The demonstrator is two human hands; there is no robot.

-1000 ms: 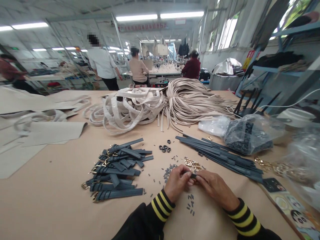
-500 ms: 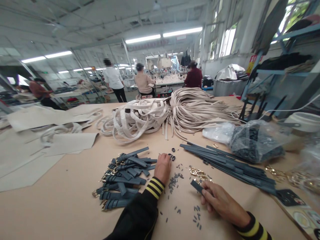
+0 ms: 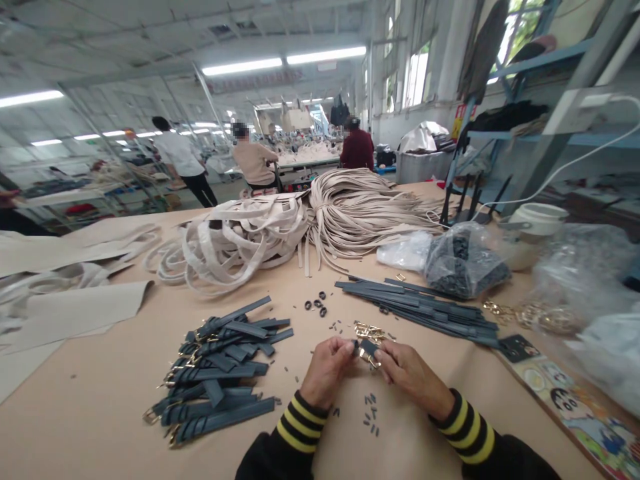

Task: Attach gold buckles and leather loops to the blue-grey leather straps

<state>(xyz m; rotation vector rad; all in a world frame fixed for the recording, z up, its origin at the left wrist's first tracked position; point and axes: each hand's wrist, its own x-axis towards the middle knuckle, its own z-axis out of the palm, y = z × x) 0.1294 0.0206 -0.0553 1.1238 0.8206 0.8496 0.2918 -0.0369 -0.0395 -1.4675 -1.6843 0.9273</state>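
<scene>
My two hands meet above the table [image 3: 200,460]. My right hand [image 3: 413,373] is closed on a short dark strap [image 3: 369,347] with a gold buckle [image 3: 369,361] at its end. Between the fingertips of my left hand [image 3: 327,370] is a small black loop [image 3: 355,345], close to the strap's left side. A pile of finished-looking dark straps with gold buckles [image 3: 220,367] lies to the left. Several black loops [image 3: 318,304] sit beyond my left hand, and gold buckles [image 3: 369,331] lie just past my fingers. Small dark pieces [image 3: 371,417] are scattered nearer me.
Long dark strips [image 3: 420,307] lie at the right, beside a clear bag of dark parts [image 3: 457,260]. Bundled beige straps [image 3: 350,213] and looped webbing [image 3: 235,243] fill the far side. Beige sheets [image 3: 85,310] cover the left. Several people are in the background.
My left hand has come away from the black loops toward my right hand and now holds one. The strap and buckle have moved in front of me, between both hands. The view has turned right.
</scene>
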